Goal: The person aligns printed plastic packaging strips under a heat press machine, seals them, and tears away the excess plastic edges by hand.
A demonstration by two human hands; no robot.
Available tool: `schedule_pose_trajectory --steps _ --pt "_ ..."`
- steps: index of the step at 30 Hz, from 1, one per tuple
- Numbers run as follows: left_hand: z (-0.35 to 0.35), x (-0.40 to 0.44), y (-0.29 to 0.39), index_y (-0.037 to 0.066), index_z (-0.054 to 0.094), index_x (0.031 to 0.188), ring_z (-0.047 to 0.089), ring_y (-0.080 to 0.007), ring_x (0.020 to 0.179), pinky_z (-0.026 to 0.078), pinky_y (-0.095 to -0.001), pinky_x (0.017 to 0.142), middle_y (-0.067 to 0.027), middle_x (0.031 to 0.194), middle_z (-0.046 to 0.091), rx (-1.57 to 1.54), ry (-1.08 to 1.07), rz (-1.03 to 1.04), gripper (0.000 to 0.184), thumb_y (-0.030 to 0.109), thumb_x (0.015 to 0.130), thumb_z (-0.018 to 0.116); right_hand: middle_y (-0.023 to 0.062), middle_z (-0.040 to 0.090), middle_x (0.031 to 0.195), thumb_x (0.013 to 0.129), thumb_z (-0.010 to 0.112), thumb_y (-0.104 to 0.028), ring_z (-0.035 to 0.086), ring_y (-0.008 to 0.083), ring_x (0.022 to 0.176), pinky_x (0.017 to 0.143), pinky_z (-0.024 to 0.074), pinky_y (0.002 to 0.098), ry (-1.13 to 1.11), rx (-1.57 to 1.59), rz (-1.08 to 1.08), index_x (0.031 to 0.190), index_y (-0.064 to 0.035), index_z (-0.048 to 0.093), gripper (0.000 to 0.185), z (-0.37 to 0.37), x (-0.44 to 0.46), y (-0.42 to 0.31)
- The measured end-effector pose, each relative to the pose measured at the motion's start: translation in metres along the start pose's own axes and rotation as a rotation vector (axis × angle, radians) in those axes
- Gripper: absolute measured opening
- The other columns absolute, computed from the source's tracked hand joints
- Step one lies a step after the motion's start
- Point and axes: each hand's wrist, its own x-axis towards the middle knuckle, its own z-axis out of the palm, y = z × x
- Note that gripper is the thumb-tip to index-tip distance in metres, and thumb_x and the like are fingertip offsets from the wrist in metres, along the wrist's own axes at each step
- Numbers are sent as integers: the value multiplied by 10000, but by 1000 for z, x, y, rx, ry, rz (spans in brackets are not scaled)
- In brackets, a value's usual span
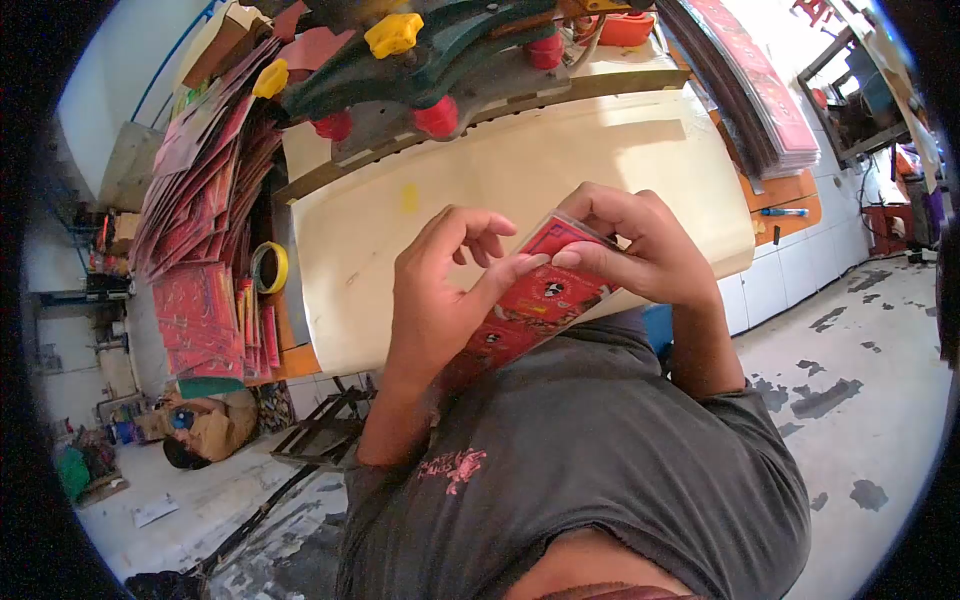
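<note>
A long stack of glossy red printed sheets [548, 296] slants in front of my body, its far end raised above the cream board. My right hand [650, 250] grips that far end, thumb on top and fingers curled round the edge. Over the stack's left side is my left hand [440, 270], fingers loosely bent and apart from the thumb. Its thumb tip touches the printed face near my right thumb. The lower end of the stack passes behind my left wrist and against my dark shirt [590, 430].
A dark green machine with yellow knobs [394, 35] stands behind the cream board [370, 240]. Piled red sheets [205, 190] and a yellow tape roll [269, 267] lie left. More red stacks [750, 80] and a blue pen [785, 212] are right. Another person [215, 430] is lower left.
</note>
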Motion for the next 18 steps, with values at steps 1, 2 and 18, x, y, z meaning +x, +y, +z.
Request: schedule_pose_trajectory --steps 1,2,18 --pt "0 0 0 41 691 983 598 -130 763 450 -267 689 -36 858 650 5 -4 2 229 158 834 820 53 713 774 925 750 -154 667 76 684 605 481 236 4 4 -3 1008 -5 667 190 1 -1 1" --pt "2 0 -2 47 678 960 586 -106 756 434 -255 677 -17 850 647 -115 -29 -52 217 165 844 819 54 717 786 927 749 -154 670 83 687 604 484 238 12 12 -38 1013 -7 664 191 2 -2 2" --pt "-10 6 -11 73 572 920 516 -90 891 424 -246 806 11 946 550 -745 -549 -300 241 258 949 723 86 701 851 916 765 -229 689 200 727 633 508 318 -193 7 -179 1039 -52 681 231 -7 -12 8"
